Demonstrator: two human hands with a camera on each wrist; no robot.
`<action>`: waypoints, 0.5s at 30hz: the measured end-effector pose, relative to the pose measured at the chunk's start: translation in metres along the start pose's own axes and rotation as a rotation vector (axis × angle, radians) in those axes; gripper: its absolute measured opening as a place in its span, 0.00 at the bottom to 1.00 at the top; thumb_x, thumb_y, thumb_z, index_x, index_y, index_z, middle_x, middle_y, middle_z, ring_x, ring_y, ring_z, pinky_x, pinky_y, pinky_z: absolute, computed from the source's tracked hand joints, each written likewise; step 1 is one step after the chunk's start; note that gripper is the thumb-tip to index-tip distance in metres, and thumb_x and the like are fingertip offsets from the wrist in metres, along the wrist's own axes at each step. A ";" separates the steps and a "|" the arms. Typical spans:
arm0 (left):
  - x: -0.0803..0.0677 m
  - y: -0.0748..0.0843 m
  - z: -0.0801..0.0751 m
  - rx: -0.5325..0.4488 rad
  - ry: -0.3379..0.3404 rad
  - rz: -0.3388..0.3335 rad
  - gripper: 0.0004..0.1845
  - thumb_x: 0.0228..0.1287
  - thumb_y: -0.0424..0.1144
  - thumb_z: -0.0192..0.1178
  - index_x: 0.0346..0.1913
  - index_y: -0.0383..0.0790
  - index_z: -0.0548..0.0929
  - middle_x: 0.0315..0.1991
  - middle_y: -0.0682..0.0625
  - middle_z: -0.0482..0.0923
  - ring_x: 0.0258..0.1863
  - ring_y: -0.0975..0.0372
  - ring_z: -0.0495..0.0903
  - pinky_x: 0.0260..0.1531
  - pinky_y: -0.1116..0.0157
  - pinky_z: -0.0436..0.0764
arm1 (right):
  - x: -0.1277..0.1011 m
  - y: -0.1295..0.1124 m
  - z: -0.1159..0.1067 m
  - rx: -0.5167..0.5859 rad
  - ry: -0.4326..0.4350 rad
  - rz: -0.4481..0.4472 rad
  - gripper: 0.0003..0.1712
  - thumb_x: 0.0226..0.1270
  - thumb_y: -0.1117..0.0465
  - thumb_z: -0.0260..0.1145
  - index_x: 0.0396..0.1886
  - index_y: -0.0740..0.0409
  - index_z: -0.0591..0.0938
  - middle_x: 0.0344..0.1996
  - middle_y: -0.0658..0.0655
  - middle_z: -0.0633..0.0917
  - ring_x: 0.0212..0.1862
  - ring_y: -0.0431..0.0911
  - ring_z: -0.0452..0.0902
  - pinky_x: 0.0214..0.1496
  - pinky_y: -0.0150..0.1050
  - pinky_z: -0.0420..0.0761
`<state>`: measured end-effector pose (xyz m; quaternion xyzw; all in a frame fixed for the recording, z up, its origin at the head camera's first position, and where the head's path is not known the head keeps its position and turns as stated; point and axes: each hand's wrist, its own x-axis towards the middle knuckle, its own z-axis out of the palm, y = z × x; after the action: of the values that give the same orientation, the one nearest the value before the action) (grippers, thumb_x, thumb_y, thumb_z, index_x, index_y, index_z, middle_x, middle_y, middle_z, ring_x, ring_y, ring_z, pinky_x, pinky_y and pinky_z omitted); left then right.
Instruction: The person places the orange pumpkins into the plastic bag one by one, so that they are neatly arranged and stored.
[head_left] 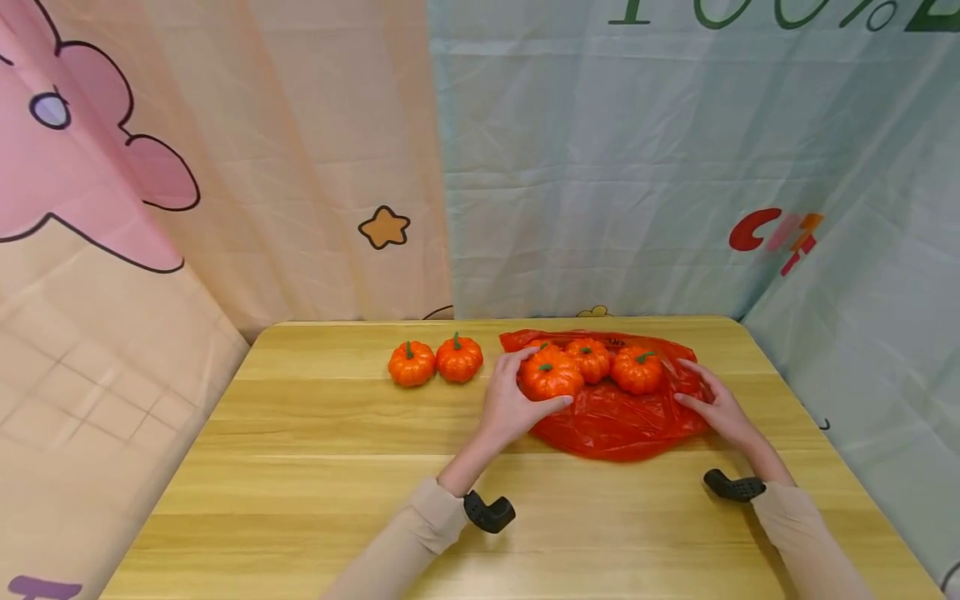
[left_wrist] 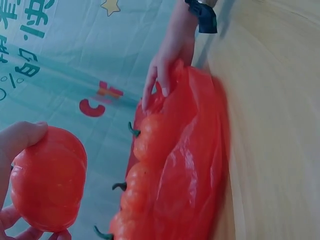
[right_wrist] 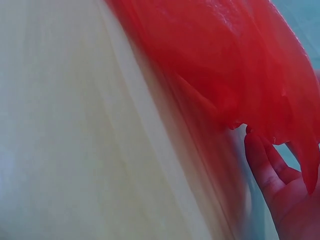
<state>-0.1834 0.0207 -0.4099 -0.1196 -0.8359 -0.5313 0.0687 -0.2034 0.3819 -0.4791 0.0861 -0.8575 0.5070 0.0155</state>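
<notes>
My left hand (head_left: 513, 398) grips a small orange pumpkin (head_left: 551, 373) between thumb and fingers. In the left wrist view this pumpkin (left_wrist: 48, 180) is raised, apart from the bag. Below lies a crumpled red plastic bag (head_left: 622, 429), with 3 more pumpkins with green stems, such as the rightmost one (head_left: 637, 371), in a row on or in it; which of the two I cannot tell. At the bag's right end, my right hand (head_left: 723, 410) holds the plastic between thumb and fingers. Loose red film hangs over part of that hand (right_wrist: 295, 215) in the right wrist view.
Two more orange pumpkins stand side by side on the wooden table (head_left: 322, 492), left of the bag: one on the left (head_left: 412, 364), one on the right (head_left: 460, 358). A printed curtain (head_left: 585, 183) hangs behind the table's back edge. Both wrists wear black devices.
</notes>
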 end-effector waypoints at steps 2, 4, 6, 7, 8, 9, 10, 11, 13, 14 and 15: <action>0.003 0.004 0.006 -0.010 -0.007 -0.009 0.41 0.42 0.53 0.76 0.63 0.51 0.72 0.59 0.50 0.69 0.58 0.54 0.71 0.58 0.52 0.73 | 0.001 0.000 0.001 0.013 -0.001 -0.005 0.36 0.71 0.61 0.59 0.73 0.62 0.56 0.69 0.72 0.57 0.54 0.19 0.57 0.51 0.11 0.64; 0.005 0.006 0.013 -0.017 -0.012 -0.013 0.42 0.42 0.53 0.76 0.63 0.50 0.72 0.59 0.50 0.69 0.58 0.54 0.71 0.58 0.51 0.73 | 0.002 0.001 0.001 0.020 0.002 -0.021 0.35 0.71 0.62 0.59 0.73 0.63 0.56 0.68 0.73 0.57 0.54 0.19 0.58 0.50 0.11 0.65; 0.007 0.008 0.020 -0.020 -0.018 -0.022 0.42 0.43 0.53 0.76 0.63 0.48 0.72 0.60 0.49 0.69 0.58 0.53 0.71 0.57 0.51 0.73 | 0.002 0.001 0.001 0.021 0.002 -0.030 0.35 0.71 0.63 0.58 0.73 0.64 0.56 0.68 0.75 0.56 0.53 0.19 0.58 0.50 0.11 0.65; 0.008 0.009 0.023 -0.016 -0.022 -0.027 0.42 0.43 0.53 0.76 0.64 0.47 0.72 0.60 0.49 0.69 0.58 0.53 0.71 0.57 0.51 0.74 | 0.002 0.001 0.001 0.020 0.001 -0.035 0.36 0.71 0.63 0.58 0.73 0.64 0.55 0.68 0.76 0.56 0.53 0.19 0.58 0.50 0.11 0.65; 0.009 0.010 0.026 -0.017 -0.025 -0.029 0.42 0.43 0.53 0.76 0.64 0.47 0.72 0.60 0.49 0.69 0.58 0.53 0.72 0.57 0.51 0.74 | 0.002 0.002 0.001 0.021 0.001 -0.038 0.36 0.71 0.63 0.58 0.73 0.64 0.55 0.68 0.76 0.56 0.53 0.19 0.58 0.50 0.11 0.65; 0.010 0.010 0.030 -0.016 -0.029 -0.034 0.42 0.43 0.52 0.76 0.64 0.47 0.72 0.60 0.49 0.69 0.58 0.53 0.72 0.57 0.52 0.75 | 0.002 0.002 0.000 0.022 -0.001 -0.036 0.36 0.71 0.63 0.58 0.73 0.64 0.55 0.68 0.76 0.56 0.53 0.19 0.58 0.50 0.11 0.65; 0.010 0.010 0.033 -0.015 -0.032 -0.037 0.42 0.43 0.52 0.76 0.64 0.47 0.72 0.60 0.49 0.69 0.58 0.53 0.72 0.57 0.52 0.75 | 0.002 0.002 0.000 0.022 -0.002 -0.033 0.36 0.71 0.63 0.58 0.73 0.64 0.55 0.68 0.76 0.55 0.53 0.19 0.58 0.50 0.12 0.65; 0.011 0.010 0.037 -0.013 -0.035 -0.041 0.42 0.43 0.53 0.76 0.64 0.47 0.72 0.60 0.49 0.69 0.58 0.53 0.72 0.57 0.52 0.75 | 0.002 0.002 0.000 0.024 -0.003 -0.026 0.36 0.71 0.62 0.58 0.73 0.63 0.54 0.68 0.76 0.55 0.53 0.19 0.57 0.50 0.12 0.66; 0.012 0.010 0.044 -0.008 -0.041 -0.052 0.42 0.43 0.53 0.76 0.64 0.48 0.71 0.61 0.49 0.69 0.59 0.53 0.72 0.58 0.52 0.75 | 0.002 0.002 0.000 0.029 -0.008 -0.014 0.36 0.72 0.62 0.58 0.74 0.63 0.54 0.69 0.76 0.55 0.53 0.19 0.58 0.50 0.12 0.66; 0.013 0.011 0.048 -0.006 -0.045 -0.056 0.42 0.43 0.53 0.76 0.64 0.48 0.71 0.61 0.49 0.69 0.59 0.53 0.72 0.58 0.53 0.75 | 0.002 0.002 0.000 0.030 -0.009 -0.008 0.36 0.72 0.61 0.58 0.74 0.63 0.54 0.69 0.75 0.54 0.53 0.19 0.58 0.50 0.12 0.66; 0.013 0.011 0.051 -0.001 -0.049 -0.059 0.42 0.43 0.53 0.76 0.64 0.48 0.71 0.61 0.49 0.69 0.59 0.53 0.72 0.58 0.53 0.75 | 0.003 0.002 0.000 0.030 -0.007 -0.005 0.36 0.72 0.60 0.58 0.74 0.62 0.54 0.70 0.75 0.54 0.53 0.19 0.57 0.50 0.12 0.66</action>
<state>-0.1924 0.0729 -0.4193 -0.1077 -0.8402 -0.5305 0.0325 -0.2064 0.3821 -0.4809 0.0903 -0.8497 0.5193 0.0123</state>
